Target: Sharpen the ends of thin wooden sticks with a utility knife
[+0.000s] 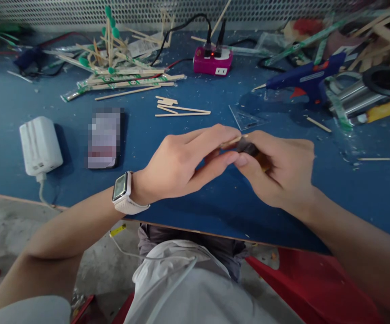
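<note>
Wooden stick (233,141), thin, pinched between left hand (184,164) thumb and fingers, just above the blue table (215,202), near its front edge. Right hand (276,168) clenched around small dark object (248,147), touching the stick's end; what it is, cannot tell. Fingertips of both hands meet. Smartwatch (122,191) on left wrist. Loose sticks (178,109) just beyond left hand, clear plastic scrap (245,119) beyond right hand. Phone (104,137) left of left hand, white power bank (39,145) further left. Blue glue gun (305,78) well beyond right hand. Pink power strip (213,62) far beyond both, stick pile (120,74) beyond-left.
</note>
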`<state>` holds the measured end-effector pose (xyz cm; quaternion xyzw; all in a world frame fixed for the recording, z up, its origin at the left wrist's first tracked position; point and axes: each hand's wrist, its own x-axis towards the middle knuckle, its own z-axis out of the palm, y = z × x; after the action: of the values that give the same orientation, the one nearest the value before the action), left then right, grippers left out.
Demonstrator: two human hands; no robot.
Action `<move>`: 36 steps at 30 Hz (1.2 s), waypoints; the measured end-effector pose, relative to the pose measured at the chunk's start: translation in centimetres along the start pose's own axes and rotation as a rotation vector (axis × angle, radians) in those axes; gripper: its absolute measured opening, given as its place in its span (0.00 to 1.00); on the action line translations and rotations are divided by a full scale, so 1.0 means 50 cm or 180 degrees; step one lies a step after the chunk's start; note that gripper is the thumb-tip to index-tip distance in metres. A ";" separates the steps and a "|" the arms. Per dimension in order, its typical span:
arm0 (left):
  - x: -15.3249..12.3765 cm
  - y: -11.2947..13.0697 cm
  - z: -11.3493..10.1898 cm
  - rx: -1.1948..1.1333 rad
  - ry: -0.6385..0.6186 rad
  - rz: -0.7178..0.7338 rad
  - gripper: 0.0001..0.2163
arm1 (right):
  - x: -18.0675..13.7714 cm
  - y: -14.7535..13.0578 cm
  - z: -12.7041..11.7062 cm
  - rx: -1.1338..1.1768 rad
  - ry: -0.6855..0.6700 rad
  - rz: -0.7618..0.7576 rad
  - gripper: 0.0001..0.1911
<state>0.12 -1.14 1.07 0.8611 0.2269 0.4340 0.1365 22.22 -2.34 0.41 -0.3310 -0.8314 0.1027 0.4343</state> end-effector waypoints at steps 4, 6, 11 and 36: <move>0.000 -0.011 0.001 0.0480 -0.0063 0.0093 0.07 | -0.001 -0.003 -0.003 0.0541 -0.0308 0.0435 0.16; -0.001 -0.015 0.002 0.0600 -0.0113 0.0095 0.07 | 0.000 -0.004 -0.003 0.0869 -0.0385 0.0555 0.18; -0.002 -0.014 0.004 0.0475 -0.0140 0.0059 0.09 | 0.002 -0.001 -0.003 0.1052 -0.0419 0.0650 0.21; -0.005 -0.012 0.006 0.0656 -0.0170 0.0161 0.11 | 0.003 -0.001 -0.008 0.1345 -0.0532 0.0887 0.25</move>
<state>0.08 -0.77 0.49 0.8873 0.2449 0.3886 0.0422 22.48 -2.33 0.77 -0.3346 -0.7710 0.3597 0.4053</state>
